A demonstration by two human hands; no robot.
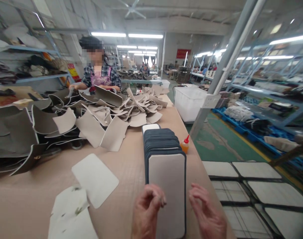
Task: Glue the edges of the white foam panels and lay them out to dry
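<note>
My left hand (146, 212) hovers over the near end of a long row of dark-edged rectangular panels (163, 156), its fingers curled loosely with nothing visible in them. My right hand (206, 212) is beside the row's right edge, fingers bent and apart, holding nothing. The nearest panel (167, 186) shows a pale grey face. Left of the row, a loose white rounded panel (94, 179) lies flat on the brown table (29, 202).
A small orange glue bottle (184, 144) stands right of the row. Heaps of beige and grey cut pieces (101, 116) cover the table's far half. A person in a plaid shirt (99, 74) works at the far left. A white bin (189, 102) stands beyond the table.
</note>
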